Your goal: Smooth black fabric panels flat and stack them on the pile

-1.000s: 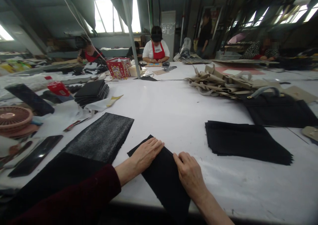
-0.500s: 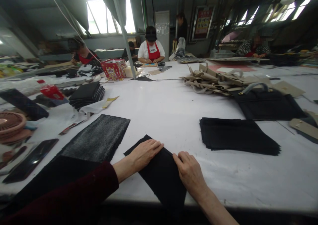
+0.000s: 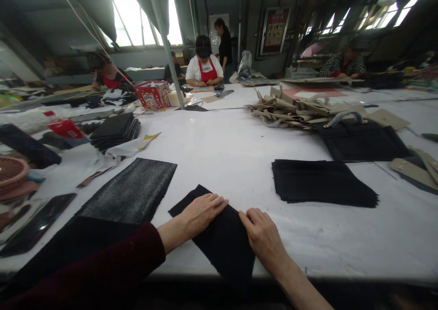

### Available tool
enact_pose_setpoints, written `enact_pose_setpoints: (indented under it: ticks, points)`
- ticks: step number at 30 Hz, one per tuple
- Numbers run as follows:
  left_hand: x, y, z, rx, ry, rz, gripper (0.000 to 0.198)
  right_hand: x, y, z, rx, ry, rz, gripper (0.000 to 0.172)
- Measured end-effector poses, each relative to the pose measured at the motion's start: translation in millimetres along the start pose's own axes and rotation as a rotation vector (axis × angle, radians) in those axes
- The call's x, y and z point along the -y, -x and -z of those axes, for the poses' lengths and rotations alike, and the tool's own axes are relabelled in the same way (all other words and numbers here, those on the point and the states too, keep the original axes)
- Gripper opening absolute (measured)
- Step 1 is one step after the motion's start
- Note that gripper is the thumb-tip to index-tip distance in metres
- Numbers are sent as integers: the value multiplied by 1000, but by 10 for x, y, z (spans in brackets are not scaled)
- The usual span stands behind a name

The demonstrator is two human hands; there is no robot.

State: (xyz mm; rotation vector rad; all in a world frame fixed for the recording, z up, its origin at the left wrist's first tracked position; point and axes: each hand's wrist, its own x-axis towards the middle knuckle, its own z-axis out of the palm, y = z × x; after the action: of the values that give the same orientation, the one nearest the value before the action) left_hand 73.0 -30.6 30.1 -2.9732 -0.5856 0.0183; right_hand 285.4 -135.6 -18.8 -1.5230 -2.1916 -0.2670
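A black fabric piece [image 3: 224, 241] lies in front of me at the table's near edge, its lower corner hanging over. My left hand [image 3: 203, 212] rests flat on it, fingers stretched along its far edge. At that same edge, farther right, my right hand [image 3: 262, 234] has its fingers curled and pinches the fabric between thumb and fingers. To the right lies a stack of black fabric pieces [image 3: 323, 183]. On the left are a grey-speckled black piece [image 3: 132, 191] and a plain black piece [image 3: 85, 246], partly under my left sleeve.
Left on the white table [image 3: 212, 141] are a phone [image 3: 37, 225], a pink fan [image 3: 12, 173], a red packet [image 3: 65, 128] and folded black cloth [image 3: 114, 132]. Beige bag parts [image 3: 290, 109] and a black handled bag [image 3: 362, 141] lie far right. Several people work beyond.
My left hand has slid slightly right along the fabric's edge, toward my right hand. The view has turned a little, and a person in black has moved left in the background.
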Motion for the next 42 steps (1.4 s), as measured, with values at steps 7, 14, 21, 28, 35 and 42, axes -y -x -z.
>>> enact_pose_setpoints:
  ticks: [7,14,21,28,35,42]
  points:
    - [-62,-26,41,43,-46,3,58,-14,49,34,27,0,0,31]
    - [-102,-65,50,15,-17,-43,48,-4,76,110,17,7,9,30]
    - [-196,-122,45,83,2,-36,55,9,107,193,17,32,14,27]
    - [-309,-133,98,90,-66,-29,59,30,159,261,29,87,14,29]
    - [-311,-161,16,11,-11,-96,51,37,182,268,27,134,-8,25]
    - [-327,-194,-14,45,48,-108,55,46,206,287,40,125,-35,23]
